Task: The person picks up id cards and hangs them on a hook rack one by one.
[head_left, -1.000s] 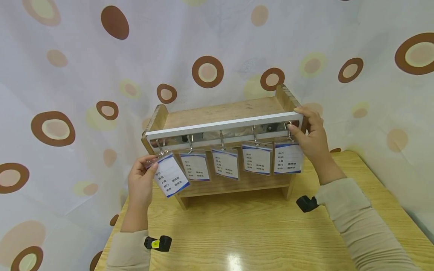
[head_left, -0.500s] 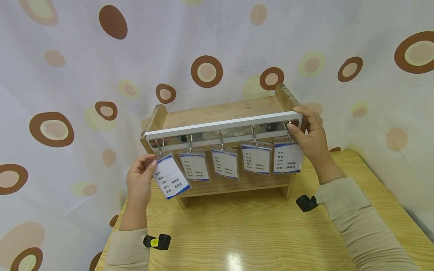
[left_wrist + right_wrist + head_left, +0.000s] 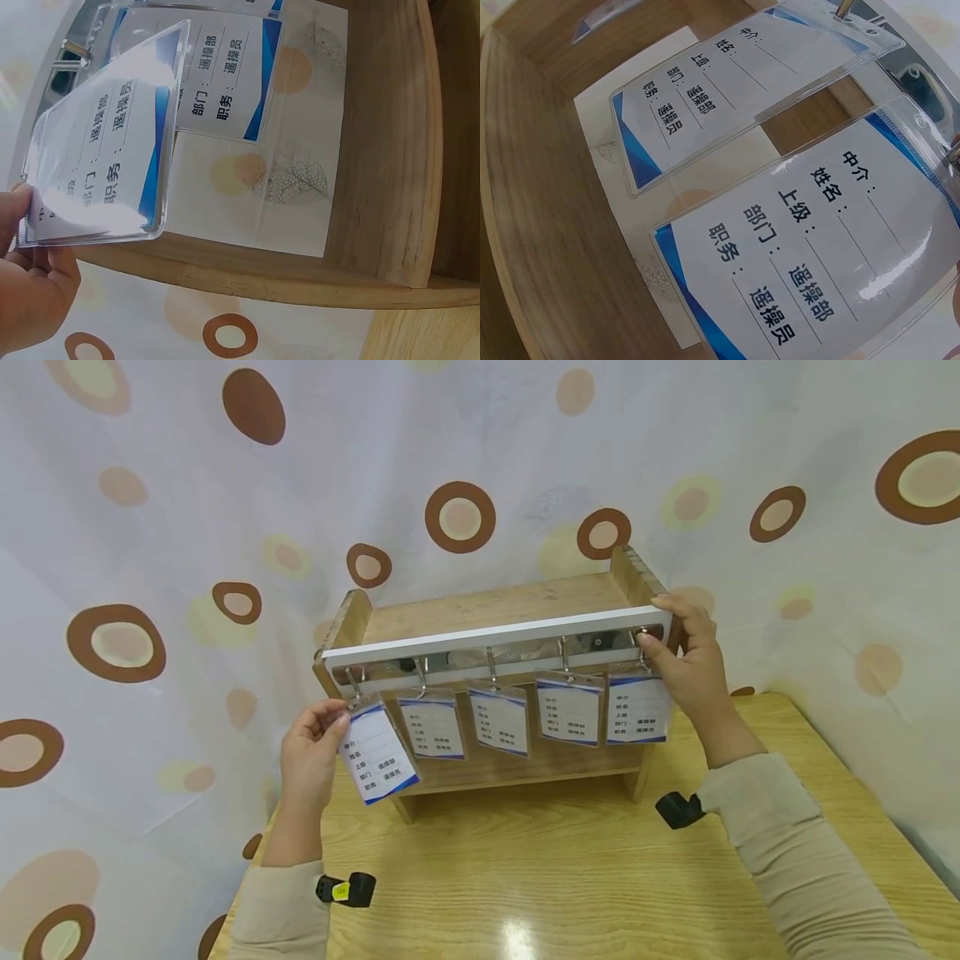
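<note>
In the head view a hook rail (image 3: 525, 649) with a white frame runs along the front of a wooden shelf (image 3: 487, 602). Several clear-sleeved name badges hang from its hooks. My left hand (image 3: 310, 756) pinches the upper left corner of the leftmost badge (image 3: 377, 753), which tilts out of line by the end hook. The left wrist view shows this badge (image 3: 105, 157) angled outward, between thumb and fingers. At the opposite end my right hand (image 3: 693, 660) grips the rail's corner, thumb on its front, above the rightmost badge (image 3: 637, 708). Only a sliver of that hand enters the right wrist view.
The shelf stands on a wood-grain table (image 3: 480, 868). Behind it hangs a white cloth (image 3: 510, 443) patterned with brown and beige circles. More badges, such as the middle one (image 3: 498, 720), hang straight between my hands.
The leftmost badge has swung slightly, its lower edge dropping a little and turning more upright, as my left hand shifts slightly. My right hand stays on the rail.
</note>
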Tool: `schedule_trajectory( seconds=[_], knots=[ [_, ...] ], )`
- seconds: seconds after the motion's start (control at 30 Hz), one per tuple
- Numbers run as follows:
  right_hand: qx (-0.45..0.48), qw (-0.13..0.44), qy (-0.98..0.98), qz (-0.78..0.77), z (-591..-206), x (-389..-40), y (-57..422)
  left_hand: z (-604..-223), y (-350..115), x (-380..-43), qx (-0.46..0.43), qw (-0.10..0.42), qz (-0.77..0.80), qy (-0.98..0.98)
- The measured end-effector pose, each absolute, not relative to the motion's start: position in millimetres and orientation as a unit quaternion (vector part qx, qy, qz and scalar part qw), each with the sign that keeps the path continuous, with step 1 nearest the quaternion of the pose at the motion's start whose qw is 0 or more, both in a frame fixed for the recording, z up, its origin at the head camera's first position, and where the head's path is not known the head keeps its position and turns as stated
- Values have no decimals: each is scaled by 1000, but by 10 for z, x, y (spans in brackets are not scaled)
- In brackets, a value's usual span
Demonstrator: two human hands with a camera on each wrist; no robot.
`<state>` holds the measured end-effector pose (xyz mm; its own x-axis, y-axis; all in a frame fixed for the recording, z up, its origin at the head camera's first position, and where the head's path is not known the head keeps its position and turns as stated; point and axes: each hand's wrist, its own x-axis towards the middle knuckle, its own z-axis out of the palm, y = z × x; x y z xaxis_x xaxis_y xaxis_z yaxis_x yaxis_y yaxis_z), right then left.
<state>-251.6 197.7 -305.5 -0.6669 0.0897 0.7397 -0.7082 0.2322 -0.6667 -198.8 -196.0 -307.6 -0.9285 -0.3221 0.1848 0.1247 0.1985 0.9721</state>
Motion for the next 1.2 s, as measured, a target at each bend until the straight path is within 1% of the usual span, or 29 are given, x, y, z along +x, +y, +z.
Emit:
schedule_trajectory(
  seconds=[0.4, 0.57, 0.9, 1.2],
  knots=[
    [229, 346, -702, 579, -3147, -2593, 2011, -3147, -1936, -2093, 73, 212, -582, -782],
    [214, 344, -705, 581, -3145, -2590, 2029, -3159, -1948, -2141, 53, 220, -583, -780],
    [226, 343, -710, 572, -3086, -2533, 1992, -3227, -1964, -2163, 20, 244, -617, -748],
    [216, 334, -722, 566, -3101, -2580, 2053, -3254, -1982, -2173, 0, 270, -676, -686]
  ],
)
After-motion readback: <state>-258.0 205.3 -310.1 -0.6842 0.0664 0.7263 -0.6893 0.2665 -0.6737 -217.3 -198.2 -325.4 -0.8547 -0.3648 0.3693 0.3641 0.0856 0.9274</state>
